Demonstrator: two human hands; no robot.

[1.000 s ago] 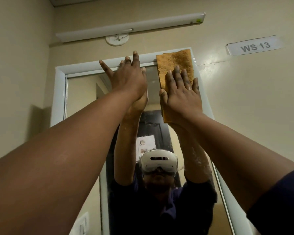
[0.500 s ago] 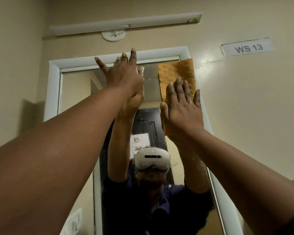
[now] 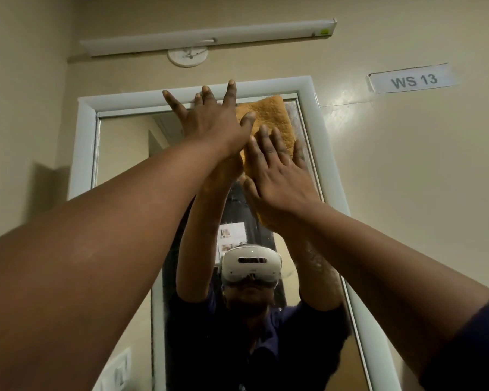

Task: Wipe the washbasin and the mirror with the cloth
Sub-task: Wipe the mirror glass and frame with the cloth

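Orange cloth [image 3: 271,119] half hidden, right hand [image 3: 277,182] flat

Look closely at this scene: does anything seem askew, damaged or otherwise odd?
The WS 13 label on the wall hangs slightly tilted, its left end curling. Smears show on the mirror beside the cloth. Nothing looks damaged.

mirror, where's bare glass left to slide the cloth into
Free: the mirror pane's upper left, between the white frame and the left hand. Crowded: upper right, where the right hand presses the cloth near the frame's corner.
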